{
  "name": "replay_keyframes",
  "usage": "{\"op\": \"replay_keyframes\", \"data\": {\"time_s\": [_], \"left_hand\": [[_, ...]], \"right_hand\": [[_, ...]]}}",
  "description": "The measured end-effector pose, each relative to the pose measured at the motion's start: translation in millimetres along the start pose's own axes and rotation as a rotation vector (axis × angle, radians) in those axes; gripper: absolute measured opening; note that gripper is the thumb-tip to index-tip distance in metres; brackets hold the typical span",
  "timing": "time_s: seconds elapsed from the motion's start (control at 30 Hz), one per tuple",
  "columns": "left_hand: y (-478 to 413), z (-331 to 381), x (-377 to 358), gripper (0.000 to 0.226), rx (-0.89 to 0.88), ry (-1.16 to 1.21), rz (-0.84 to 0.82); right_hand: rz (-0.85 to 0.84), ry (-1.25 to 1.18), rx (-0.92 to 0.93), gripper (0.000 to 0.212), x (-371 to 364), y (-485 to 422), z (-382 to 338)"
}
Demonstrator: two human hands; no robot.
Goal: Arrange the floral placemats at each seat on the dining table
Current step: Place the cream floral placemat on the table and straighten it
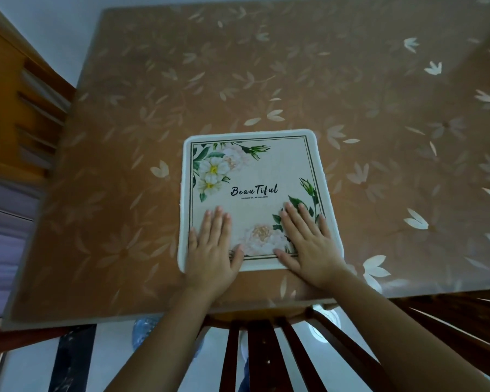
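Now | white floral placemat (255,176), "Beautiful" print, green border | pressed flat by left hand (214,250) and right hand (309,244), fingers straight

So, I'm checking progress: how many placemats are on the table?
1. The placemat lies at the near edge of the table, under the left hand and right hand. More may be hidden off-frame.

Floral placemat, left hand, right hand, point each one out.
floral placemat (252,171), head view, blank middle above the lettering
left hand (212,250), head view, back of the hand
right hand (309,244), head view, back of the hand
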State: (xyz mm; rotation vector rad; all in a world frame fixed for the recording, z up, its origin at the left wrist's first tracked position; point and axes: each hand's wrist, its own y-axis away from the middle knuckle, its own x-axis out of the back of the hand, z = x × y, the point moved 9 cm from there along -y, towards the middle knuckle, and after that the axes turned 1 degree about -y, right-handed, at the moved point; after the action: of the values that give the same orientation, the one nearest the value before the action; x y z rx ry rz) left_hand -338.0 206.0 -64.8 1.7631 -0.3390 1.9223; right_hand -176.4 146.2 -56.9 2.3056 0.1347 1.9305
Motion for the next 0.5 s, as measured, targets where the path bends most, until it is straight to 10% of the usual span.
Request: {"op": "replay_keyframes", "data": {"time_s": [0.5], "left_hand": [[-146, -17, 23, 0.059, 0.006, 0.047, 0.070]], "right_hand": [[0.070, -0.033, -0.062, 0.067, 18, -160, 14]]}}
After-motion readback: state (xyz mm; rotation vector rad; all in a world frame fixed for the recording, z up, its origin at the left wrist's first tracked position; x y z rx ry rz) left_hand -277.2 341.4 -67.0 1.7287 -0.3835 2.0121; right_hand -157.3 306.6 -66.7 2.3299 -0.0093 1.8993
